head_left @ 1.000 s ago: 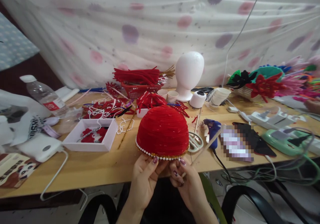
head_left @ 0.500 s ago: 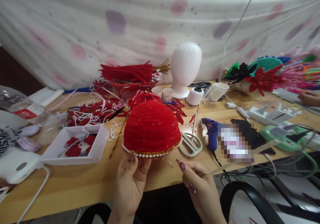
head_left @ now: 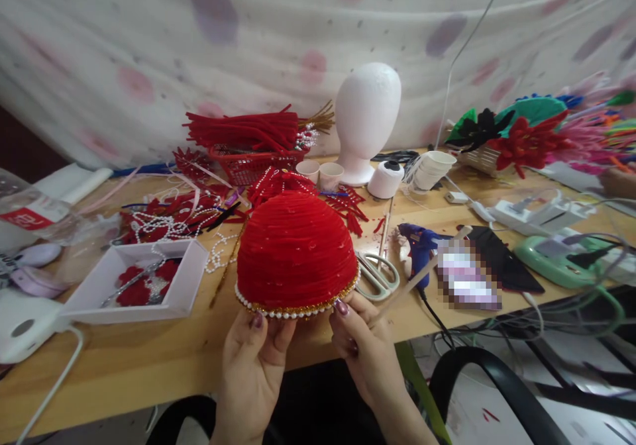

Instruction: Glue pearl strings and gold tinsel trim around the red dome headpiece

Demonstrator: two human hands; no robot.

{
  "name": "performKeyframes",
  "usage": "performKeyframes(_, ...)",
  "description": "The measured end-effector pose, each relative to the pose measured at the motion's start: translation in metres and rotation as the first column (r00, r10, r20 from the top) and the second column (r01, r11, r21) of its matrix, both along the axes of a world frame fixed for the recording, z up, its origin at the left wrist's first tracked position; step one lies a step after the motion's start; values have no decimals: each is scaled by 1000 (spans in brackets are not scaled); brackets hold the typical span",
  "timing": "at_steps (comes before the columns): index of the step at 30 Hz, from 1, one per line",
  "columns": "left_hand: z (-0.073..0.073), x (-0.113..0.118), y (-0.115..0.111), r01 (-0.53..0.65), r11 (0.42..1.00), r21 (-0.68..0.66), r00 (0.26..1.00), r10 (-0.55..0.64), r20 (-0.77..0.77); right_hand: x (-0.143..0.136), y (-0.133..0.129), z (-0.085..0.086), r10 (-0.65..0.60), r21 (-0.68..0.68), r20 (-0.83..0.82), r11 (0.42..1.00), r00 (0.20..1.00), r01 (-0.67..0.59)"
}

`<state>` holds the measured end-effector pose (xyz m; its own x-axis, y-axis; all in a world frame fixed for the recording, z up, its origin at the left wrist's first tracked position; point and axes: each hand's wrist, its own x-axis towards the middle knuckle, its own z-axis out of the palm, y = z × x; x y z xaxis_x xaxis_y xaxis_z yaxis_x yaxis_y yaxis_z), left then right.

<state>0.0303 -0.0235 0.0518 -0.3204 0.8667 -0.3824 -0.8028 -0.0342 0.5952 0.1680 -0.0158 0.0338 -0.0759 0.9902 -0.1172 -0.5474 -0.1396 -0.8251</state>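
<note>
Two hands' fingers (head_left: 256,320) closed on the beaded rim of a red dome (head_left: 297,253).

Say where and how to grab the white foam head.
Neck of the white foam head, probably from the front and slightly above. The neck is narrower than the rounded head and flared base, and it stands upright. Reach over the two paper cups at front left and the thread cone at front right.
</note>
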Motion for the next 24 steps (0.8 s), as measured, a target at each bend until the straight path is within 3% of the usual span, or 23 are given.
performKeyframes(7,-7,18,-8,138,970,200,978,-102,-183,-10,0,1,1,29,25,1000,1000,-2)
performKeyframes(11,-3,27,-5,95,988,118,958,-59,-282,-15,3,5,-2,58,33,998,999,0)
performKeyframes(24,12,30,3,-5,996,92,938,36,-345,-17,6,16,42,113,64,992,997,-49)
